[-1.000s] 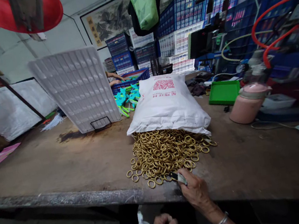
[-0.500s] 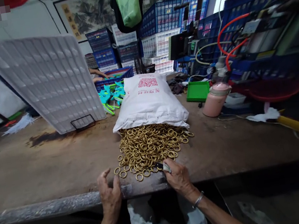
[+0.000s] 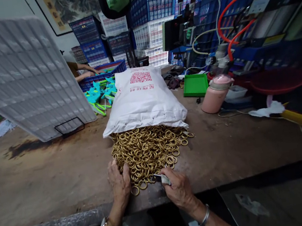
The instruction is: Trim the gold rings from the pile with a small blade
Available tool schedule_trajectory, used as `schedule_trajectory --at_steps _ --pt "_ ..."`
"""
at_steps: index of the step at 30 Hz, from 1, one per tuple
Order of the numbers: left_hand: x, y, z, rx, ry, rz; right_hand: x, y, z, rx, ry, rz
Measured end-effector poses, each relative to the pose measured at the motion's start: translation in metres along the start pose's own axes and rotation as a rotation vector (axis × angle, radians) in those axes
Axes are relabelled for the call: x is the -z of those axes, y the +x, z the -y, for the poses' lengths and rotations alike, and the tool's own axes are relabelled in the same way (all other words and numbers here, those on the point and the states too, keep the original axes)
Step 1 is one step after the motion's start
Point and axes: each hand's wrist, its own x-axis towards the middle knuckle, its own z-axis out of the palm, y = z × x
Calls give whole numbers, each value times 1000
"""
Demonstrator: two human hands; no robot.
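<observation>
A heap of brass-coloured metal rings [image 3: 145, 150] spreads over the table from the mouth of a white woven sack [image 3: 144, 104] with red print. At the heap's left edge, my left hand [image 3: 119, 182] is open, its fingers against the outer rings. My right hand [image 3: 178, 187] is closed around a small tool [image 3: 165, 180] with a pale grip and a dark flat tip, at the front of the heap. Exactly what kind of tool it is, I cannot make out. A few loose rings lie between my hands near the table's front edge.
A pale ribbed plastic panel [image 3: 23, 76] leans in a wire stand at left. Turquoise-and-green pieces [image 3: 99, 96] lie beside the sack. Another person's arms [image 3: 84, 72] reach into a blue crate. At right stand a green tray [image 3: 195, 85], a pink bottle [image 3: 216, 96] and a machine with red hoses.
My left hand has moved forward and inward, from beside the rings to contact with the heap's left edge. The right hand keeps the tool at the front. The view has shifted slightly.
</observation>
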Motion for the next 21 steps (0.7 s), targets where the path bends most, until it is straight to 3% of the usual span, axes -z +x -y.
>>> schedule_trajectory --at_steps 8,13,17,21 --pt "-27 8 -24 -62 -16 -19 -1 1 -2 -13 42 11" --pt "-26 8 -21 -68 -122 -1 -1 2 -2 -8 41 0" --pt "-4 14 -27 -59 -215 -33 0 -1 -5 -22 94 18" --pt "47 20 -64 28 -455 -38 6 1 -5 -86 219 -18"
